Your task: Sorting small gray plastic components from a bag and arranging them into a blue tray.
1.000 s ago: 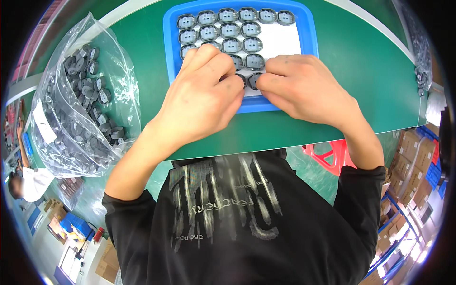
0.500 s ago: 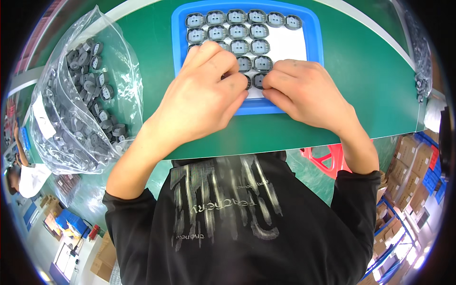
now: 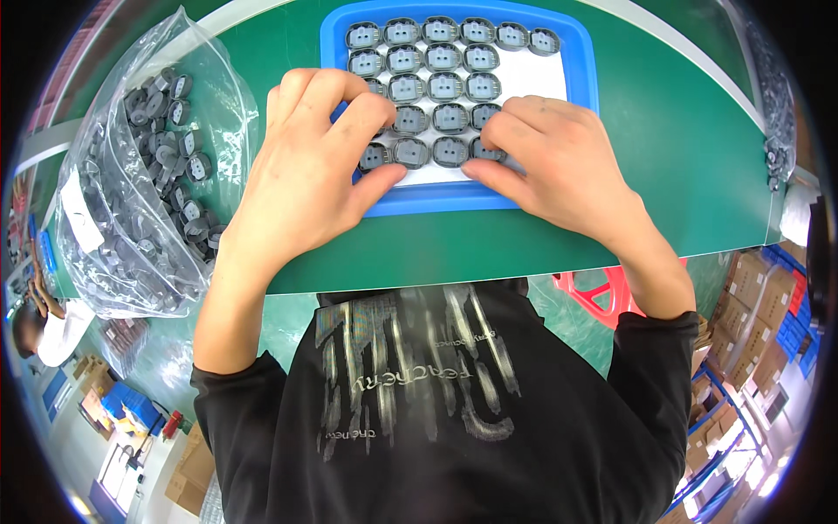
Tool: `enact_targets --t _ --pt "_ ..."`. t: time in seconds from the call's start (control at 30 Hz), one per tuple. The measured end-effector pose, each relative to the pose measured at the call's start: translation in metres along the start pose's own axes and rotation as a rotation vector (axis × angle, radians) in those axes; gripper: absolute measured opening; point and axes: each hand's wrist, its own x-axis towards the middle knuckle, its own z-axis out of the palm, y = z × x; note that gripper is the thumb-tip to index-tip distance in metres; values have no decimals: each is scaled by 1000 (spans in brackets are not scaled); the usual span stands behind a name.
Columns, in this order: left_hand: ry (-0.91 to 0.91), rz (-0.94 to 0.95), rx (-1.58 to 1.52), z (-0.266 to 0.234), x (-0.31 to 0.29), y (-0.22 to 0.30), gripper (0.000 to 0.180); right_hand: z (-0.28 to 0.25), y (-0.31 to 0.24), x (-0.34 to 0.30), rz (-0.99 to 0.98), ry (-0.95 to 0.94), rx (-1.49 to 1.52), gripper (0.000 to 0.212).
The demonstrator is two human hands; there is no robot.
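Rows of small grey oval plastic parts [image 3: 444, 86] sit in a blue tray [image 3: 454, 198] lined with white. Over the tray's left edge is my left hand [image 3: 305, 166], with thumb and forefinger spread and nothing between them. Its thumb tip lies near the front-row parts at the left, and its fingers partly cover the left column. My right hand [image 3: 559, 166] pinches a grey plastic part [image 3: 484, 150] at the right end of the front row, thumb in front and bent fingers behind. That part rests on the tray's lining.
On the left, a clear plastic bag [image 3: 166, 183] holds many loose grey parts. The green table [image 3: 681, 166] curves toward its far edge. A red stool [image 3: 602, 293] stands below the table, boxes [image 3: 751, 297] are stacked at right, and another person [image 3: 57, 332] is at far left.
My left hand has moved left and its fingers have spread, uncovering more front-row parts. My right hand stays at the front row's right end. The tray has shifted slightly right.
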Motion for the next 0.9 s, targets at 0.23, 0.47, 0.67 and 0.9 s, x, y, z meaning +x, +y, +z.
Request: enact_targets --t 0.23,0.47,0.67,0.9 --pt "24 28 -38 4 4 8 45 3 0 2 -14 57 -11 26" --pt "-1 79 -59 12 9 10 41 1 0 2 -19 38 6 25" --pt "18 55 -91 10 10 9 40 -14 3 -13 125 -36 -17 21" --pt "-3 46 -57 7 6 5 44 -13 6 -13 -41 -79 38 16"
